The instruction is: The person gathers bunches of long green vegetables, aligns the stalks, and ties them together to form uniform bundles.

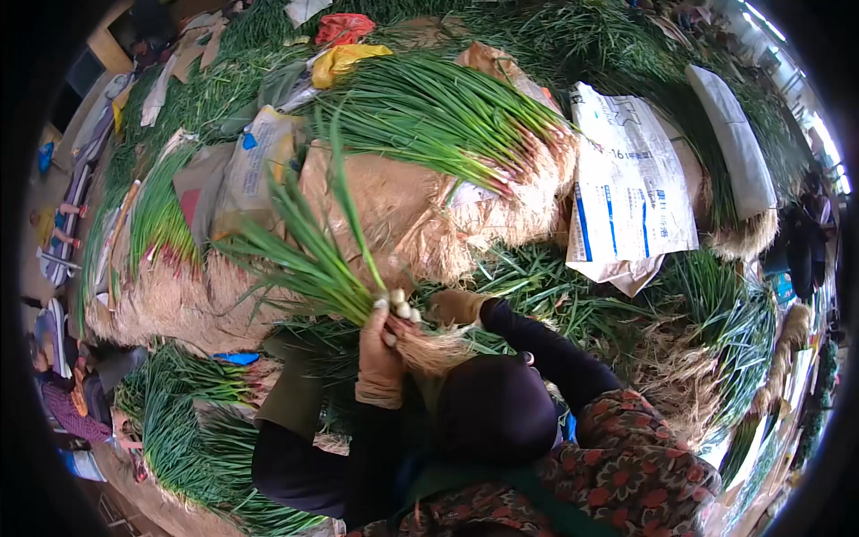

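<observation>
My left hand (381, 358), in a pale glove, is closed round a bunch of green onions (344, 291). Their leaves fan up to the left, one stalk standing nearly upright. White bulbs (402, 304) show just above my thumb, and stringy roots (434, 349) hang to the right. Close by on the right, my gloved right hand (458, 307) is curled with its fingertips partly hidden; what it holds, if anything, I cannot make out. Beyond both hands, a large pile of green onions (438, 112) lies on brown sacking (371, 192), roots toward the right.
A white printed sack (626, 188) lies right of the pile. Another bundle, wrapped in a pale sheet (734, 143), is farther right. More onions (165, 224) lie at left. A dark rounded shape (497, 412) fills the lower middle. Other people (76, 403) sit at the left edge.
</observation>
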A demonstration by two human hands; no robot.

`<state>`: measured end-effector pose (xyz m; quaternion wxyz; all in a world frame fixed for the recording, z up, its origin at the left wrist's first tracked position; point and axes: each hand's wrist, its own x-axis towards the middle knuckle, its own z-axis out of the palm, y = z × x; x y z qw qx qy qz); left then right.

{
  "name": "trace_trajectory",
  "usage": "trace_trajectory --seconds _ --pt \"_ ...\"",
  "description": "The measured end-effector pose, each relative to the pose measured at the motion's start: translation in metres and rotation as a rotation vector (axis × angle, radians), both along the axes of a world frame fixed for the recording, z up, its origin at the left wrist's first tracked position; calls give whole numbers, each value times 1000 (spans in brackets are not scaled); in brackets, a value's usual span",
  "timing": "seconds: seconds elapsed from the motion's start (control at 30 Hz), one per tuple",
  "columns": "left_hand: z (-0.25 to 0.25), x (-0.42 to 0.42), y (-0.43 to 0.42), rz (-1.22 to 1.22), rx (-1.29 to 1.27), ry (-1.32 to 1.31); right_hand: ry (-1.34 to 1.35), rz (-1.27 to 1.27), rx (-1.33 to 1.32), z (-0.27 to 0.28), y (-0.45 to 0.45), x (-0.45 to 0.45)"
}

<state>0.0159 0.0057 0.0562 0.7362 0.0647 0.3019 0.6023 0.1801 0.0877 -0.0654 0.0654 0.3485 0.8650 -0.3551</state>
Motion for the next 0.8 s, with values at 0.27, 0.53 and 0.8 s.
trace_trajectory --seconds 0.27,0.53,0.8 --pt "-26 -6 8 -112 -65 -462 160 -969 613 63 115 127" --pt "-28 10 2 -104 -54 187 958 -645 -813 25 5 50" --pt "-50 13 1 -94 -213 18 1298 -1282 -326 104 -55 114"
